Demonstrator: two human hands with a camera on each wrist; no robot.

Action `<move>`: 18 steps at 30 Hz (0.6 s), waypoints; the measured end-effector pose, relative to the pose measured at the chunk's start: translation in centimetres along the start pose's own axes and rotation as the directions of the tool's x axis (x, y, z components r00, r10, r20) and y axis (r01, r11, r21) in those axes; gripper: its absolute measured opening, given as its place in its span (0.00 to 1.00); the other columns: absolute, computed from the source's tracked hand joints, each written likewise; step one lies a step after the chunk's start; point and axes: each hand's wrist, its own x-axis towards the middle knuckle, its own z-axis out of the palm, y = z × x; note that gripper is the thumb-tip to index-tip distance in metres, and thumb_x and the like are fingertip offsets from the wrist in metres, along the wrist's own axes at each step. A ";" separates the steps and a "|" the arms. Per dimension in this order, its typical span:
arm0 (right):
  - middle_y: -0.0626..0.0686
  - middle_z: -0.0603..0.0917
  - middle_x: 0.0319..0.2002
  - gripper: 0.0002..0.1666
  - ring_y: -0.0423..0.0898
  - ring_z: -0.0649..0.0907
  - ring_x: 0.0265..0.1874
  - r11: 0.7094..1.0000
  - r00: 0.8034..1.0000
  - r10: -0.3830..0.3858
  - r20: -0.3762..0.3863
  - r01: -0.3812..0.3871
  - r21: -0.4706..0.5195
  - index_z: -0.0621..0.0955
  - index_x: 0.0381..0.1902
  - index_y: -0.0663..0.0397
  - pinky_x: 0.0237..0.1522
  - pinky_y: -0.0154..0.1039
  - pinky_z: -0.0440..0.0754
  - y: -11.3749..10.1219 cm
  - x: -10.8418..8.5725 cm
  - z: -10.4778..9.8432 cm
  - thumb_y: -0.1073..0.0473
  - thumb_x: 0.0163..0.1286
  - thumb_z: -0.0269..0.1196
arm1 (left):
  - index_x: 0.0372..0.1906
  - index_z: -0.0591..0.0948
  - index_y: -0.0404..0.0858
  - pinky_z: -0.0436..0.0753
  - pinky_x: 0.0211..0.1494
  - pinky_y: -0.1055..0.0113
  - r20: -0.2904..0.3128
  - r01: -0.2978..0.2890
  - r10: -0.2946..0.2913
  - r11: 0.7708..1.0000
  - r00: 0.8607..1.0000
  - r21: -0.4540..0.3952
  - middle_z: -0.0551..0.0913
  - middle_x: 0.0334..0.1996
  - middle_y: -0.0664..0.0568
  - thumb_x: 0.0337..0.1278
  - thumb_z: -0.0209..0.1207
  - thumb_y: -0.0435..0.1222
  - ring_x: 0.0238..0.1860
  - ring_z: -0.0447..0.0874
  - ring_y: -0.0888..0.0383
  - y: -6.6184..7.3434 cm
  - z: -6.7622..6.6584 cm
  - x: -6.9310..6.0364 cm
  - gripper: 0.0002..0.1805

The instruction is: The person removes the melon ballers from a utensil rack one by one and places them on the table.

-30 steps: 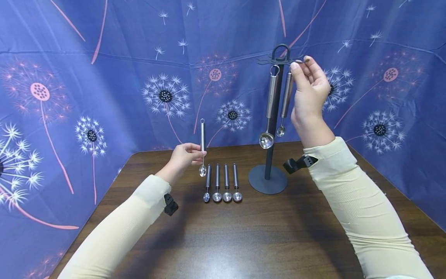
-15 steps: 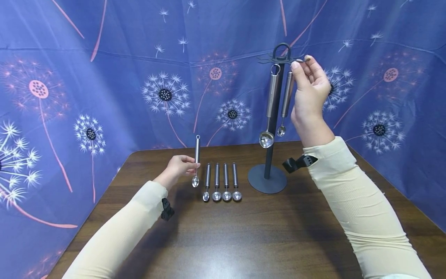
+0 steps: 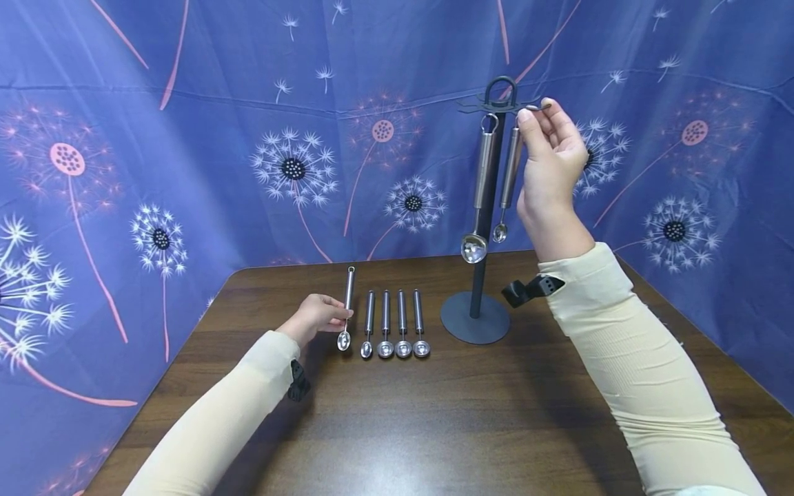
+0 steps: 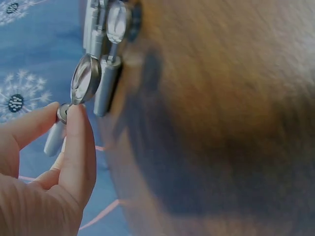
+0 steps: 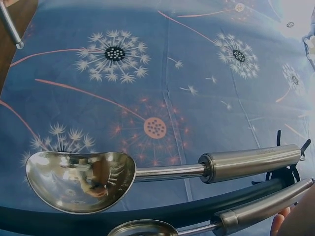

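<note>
My left hand [image 3: 318, 318] pinches a small metal scoop [image 3: 350, 286] by its neck, between thumb and fingers. This scoop leans slightly, ring end up, left of the row of scoops, its bowl low over the table or touching it; I cannot tell which. My right hand [image 3: 554, 162] is raised at the top of a black stand [image 3: 476, 328], thumb and fingertips pinching the end of a hook arm. Just left of the thumb hangs a slim scoop [image 3: 511, 169], its ring hidden by the hand. A larger scoop [image 5: 81, 182] hangs beside it.
Several metal scoops [image 3: 386, 313] lie side by side on the wooden table [image 3: 397, 420], bowls toward me. The stand's round base lies right of that row. A blue dandelion-print cloth [image 3: 223, 145] hangs behind the table.
My left hand has lowered the small scoop and carried it left, from above the row's left end to beside it near the tabletop. The right hand stays at the hook.
</note>
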 end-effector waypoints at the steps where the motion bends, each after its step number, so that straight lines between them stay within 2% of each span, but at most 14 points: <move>1: 0.54 0.76 0.46 0.24 0.40 0.77 0.46 1.000 1.000 -0.001 0.000 0.001 -0.002 0.75 0.57 0.63 0.55 0.29 0.79 0.0 0.0 0.0 0.69 0.63 0.65 | 0.47 0.76 0.25 0.90 0.36 0.69 -0.001 0.011 -0.011 1.000 1.000 0.009 0.83 0.33 0.43 0.58 0.63 0.28 0.24 0.81 0.62 -0.2 0.1 0.1 0.15; 11: 0.53 0.77 0.44 0.24 0.40 0.77 0.45 1.000 1.000 -0.005 -0.003 0.005 0.003 0.75 0.57 0.63 0.51 0.29 0.80 0.1 0.0 0.0 0.69 0.63 0.65 | 0.46 0.78 0.21 0.89 0.34 0.71 0.010 0.086 -0.087 0.994 0.996 0.071 0.79 0.25 0.47 0.56 0.64 0.27 0.22 0.81 0.61 -1.8 0.5 1.0 0.15; 18: 0.53 0.76 0.45 0.24 0.40 0.77 0.46 1.000 1.000 -0.005 -0.001 0.005 -0.003 0.75 0.58 0.63 0.52 0.30 0.79 0.1 0.0 0.0 0.69 0.63 0.65 | 0.49 0.76 0.20 0.90 0.37 0.69 0.009 0.105 -0.106 0.991 0.994 0.081 0.77 0.27 0.46 0.54 0.65 0.27 0.24 0.81 0.59 -1.6 1.0 1.0 0.19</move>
